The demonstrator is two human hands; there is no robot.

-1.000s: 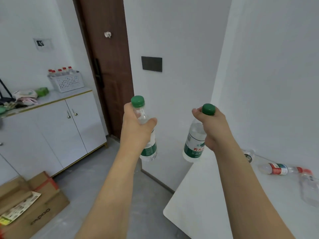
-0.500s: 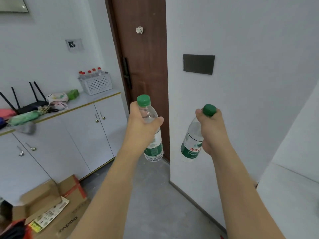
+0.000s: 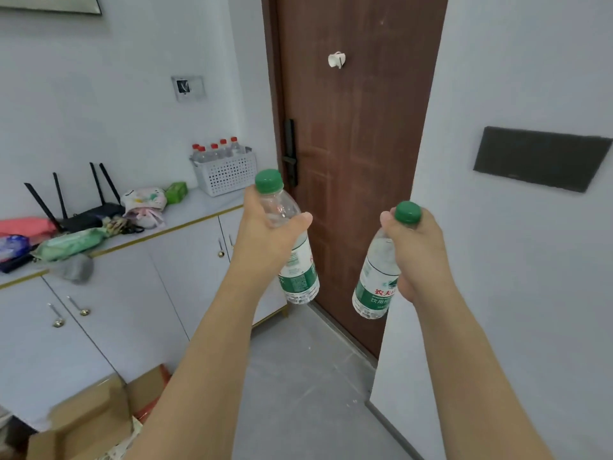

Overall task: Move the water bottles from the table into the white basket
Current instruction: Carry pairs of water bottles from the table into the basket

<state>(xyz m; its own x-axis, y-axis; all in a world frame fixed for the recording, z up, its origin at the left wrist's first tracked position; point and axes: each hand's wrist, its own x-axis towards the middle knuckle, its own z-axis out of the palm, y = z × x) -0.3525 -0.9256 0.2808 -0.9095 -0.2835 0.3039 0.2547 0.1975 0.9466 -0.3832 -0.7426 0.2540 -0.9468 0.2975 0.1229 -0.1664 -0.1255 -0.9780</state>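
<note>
1. Left bottle, green cap up, is in my left hand. The grip is wrapped round its shoulder with the thumb across the front, so the label end hangs free below, tilted a little toward five o'clock.
2. Right bottle is in my right hand. This grip is closed high, right under the green cap, so the body dangles and leans toward seven o'clock. I'd call that the looser of the two holds, fine for carrying but less steady for aiming.
3. Both bottles are in the air in front of me, apart from each other, one per hand, which I take as saving a trip.
4. The white basket sits at about eleven o'clock from my left hand, well off, on the cabinet surface against the wall.
5. Red-capped bottles already stand upright in the basket, packed toward its back and left. Free room looks to be toward its right side, though I can't see inside for sure.
6. My read: mid-carry, nothing released yet. Next I need to close in and lower each bottle upright from above.
7. Further out: a router and soft clutter to the basket's nine o'clock, a brown door at twelve, cardboard boxes on the floor at seven.
</note>
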